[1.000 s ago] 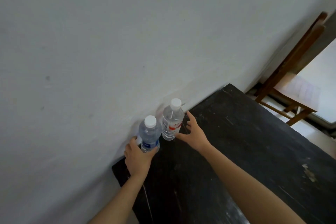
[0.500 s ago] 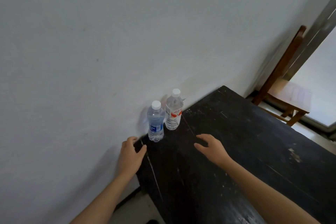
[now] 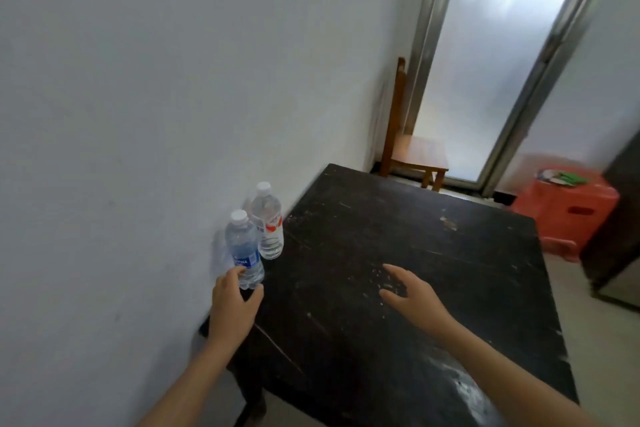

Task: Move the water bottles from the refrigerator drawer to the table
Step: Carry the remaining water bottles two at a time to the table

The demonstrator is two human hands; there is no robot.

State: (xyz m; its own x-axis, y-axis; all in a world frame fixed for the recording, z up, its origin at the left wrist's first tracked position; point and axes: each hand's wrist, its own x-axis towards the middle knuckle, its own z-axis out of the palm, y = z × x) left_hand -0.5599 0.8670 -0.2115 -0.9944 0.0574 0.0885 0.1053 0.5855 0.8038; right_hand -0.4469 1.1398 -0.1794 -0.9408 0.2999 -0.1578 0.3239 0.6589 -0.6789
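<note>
Two clear water bottles with white caps stand upright on the black table (image 3: 415, 253), side by side against the white wall. The blue-label bottle (image 3: 242, 246) is the nearer one and the red-label bottle (image 3: 266, 222) stands just behind it. My left hand (image 3: 232, 308) hovers at the table's left corner with loosely curved fingers. Its fingertips overlap the base of the blue-label bottle, and I cannot tell whether they touch it. My right hand (image 3: 415, 295) floats above the middle of the table, fingers spread, holding nothing.
A wooden chair (image 3: 412, 152) stands beyond the table's far edge, in front of a frosted glass door (image 3: 491, 62). A red plastic stool (image 3: 568, 208) with small items on top sits to the right. A dark cabinet or appliance (image 3: 616, 236) fills the right edge.
Both hands let go of the bottles a second ago and drew back. The view has swung right, showing the door and stool. My right hand has moved right over the table.
</note>
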